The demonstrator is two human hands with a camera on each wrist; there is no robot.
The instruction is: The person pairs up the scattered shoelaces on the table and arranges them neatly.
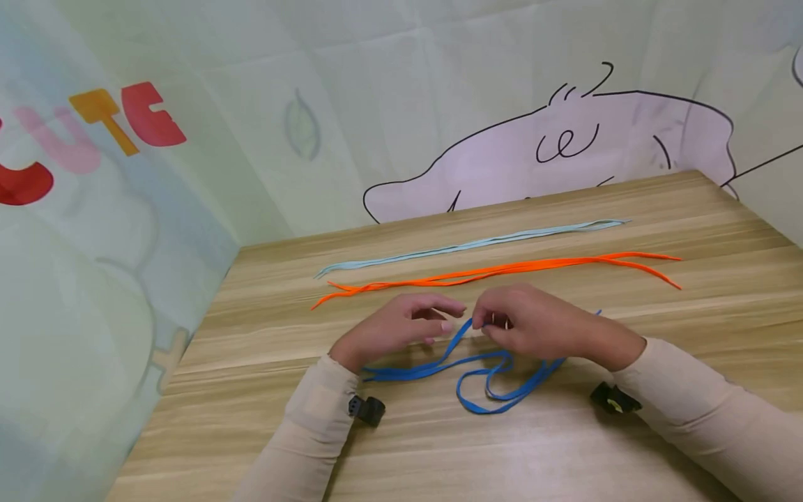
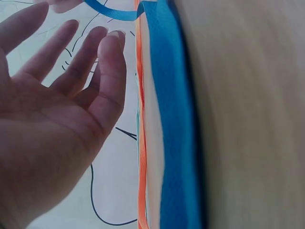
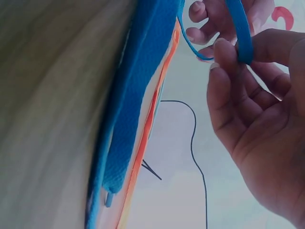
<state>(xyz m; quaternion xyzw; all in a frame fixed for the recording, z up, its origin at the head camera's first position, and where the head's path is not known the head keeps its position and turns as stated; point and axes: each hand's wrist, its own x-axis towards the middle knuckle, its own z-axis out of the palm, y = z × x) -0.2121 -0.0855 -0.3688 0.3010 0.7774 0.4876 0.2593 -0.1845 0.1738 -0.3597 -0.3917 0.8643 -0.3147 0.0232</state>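
A blue shoelace [image 1: 414,372] lies in loose loops on the wooden table, and one stretch of it rises to the hands. My right hand [image 1: 536,321] pinches that raised stretch between thumb and index finger. In the right wrist view, the blue lace [image 3: 244,45] bends over at the pinching fingertips [image 3: 224,50]. Just to the left, my left hand [image 1: 404,322] hovers over the lace with its fingers spread and relaxed. Nothing is in its palm in the left wrist view, where the flat blue lace [image 2: 176,119] runs along the table beside it.
Beyond the hands, an orange shoelace [image 1: 533,265] lies stretched across the table [image 1: 263,300], its ends parted. Farther back is a pale blue shoelace [image 1: 464,247], roughly parallel to it. A printed cloth backdrop [image 1: 251,104] stands behind and to the left of the table.
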